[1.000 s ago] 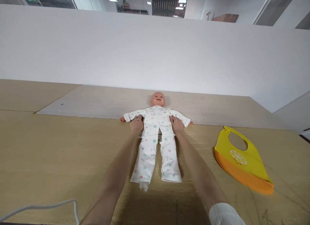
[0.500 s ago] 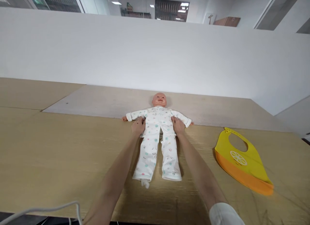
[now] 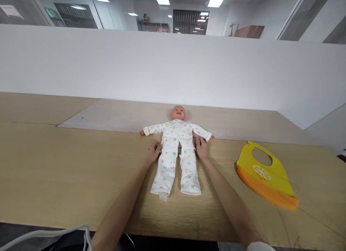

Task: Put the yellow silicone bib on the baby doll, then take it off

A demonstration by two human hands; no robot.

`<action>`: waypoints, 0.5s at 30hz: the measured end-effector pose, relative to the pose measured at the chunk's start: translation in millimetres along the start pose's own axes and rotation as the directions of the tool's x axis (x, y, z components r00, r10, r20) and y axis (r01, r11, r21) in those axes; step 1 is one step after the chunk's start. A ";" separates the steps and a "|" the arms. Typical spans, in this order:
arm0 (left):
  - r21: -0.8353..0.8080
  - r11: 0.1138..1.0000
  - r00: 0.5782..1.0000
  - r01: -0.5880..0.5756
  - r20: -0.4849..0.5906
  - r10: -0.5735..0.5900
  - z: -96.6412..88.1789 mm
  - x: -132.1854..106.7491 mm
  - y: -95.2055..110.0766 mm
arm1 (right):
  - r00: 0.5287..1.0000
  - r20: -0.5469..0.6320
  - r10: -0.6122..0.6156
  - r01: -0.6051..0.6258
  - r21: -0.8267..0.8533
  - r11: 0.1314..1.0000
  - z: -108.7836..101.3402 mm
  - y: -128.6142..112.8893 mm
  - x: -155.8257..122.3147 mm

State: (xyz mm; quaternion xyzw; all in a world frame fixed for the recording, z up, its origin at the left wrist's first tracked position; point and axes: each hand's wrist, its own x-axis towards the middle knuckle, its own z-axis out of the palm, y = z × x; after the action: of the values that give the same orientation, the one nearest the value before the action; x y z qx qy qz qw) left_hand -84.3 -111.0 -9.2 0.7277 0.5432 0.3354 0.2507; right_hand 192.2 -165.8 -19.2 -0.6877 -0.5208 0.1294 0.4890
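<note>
A baby doll (image 3: 177, 113) lies on its back on the table, its head towards the wall and its arms spread wide. It wears a white patterned top (image 3: 177, 130) and matching trousers (image 3: 166, 171). Something whitish pokes out of the left trouser cuff. At the doll's left edge in view, my left hand (image 3: 154, 151) rests by the hip with loosely bent fingers close to the cloth. On the opposite side my right hand (image 3: 202, 148) lies beside the other hip, fingers stretched forward. Whether the fingertips touch the cloth, I cannot tell. Neither hand grips anything visible.
A yellow bib (image 3: 267, 171) with an orange pocket lies on the wooden table (image 3: 67, 171) to the right. A white cable (image 3: 54, 232) loops over the near left edge. A white partition (image 3: 173, 67) rises behind the table.
Both hands have come off the sides of the doll's top and slid down towards its hips. The doll stays in place. My view has tilted up a little.
</note>
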 end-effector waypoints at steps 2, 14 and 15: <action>-0.054 0.997 0.998 -0.058 0.022 0.060 -7.8 -18.8 -2.5 | 1.000 -0.020 -0.003 0.004 0.072 0.997 -7.5 2.1 -18.9; -0.082 0.978 0.771 -0.190 0.605 0.200 -64.2 -112.1 15.8 | 0.521 0.063 -0.851 0.850 0.048 0.524 -27.9 -107.8 -138.8; -0.099 0.976 0.762 -0.192 0.612 0.213 -65.4 -112.4 18.0 | 0.452 0.120 -0.884 0.887 0.040 0.459 -22.3 -115.3 -153.5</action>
State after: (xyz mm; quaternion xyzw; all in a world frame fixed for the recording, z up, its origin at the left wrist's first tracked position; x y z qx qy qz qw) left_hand -143.6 -223.9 22.1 0.8477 0.3439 0.1116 0.3883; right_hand 74.5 -309.5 33.9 -0.3141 -0.8330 -0.1090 0.4421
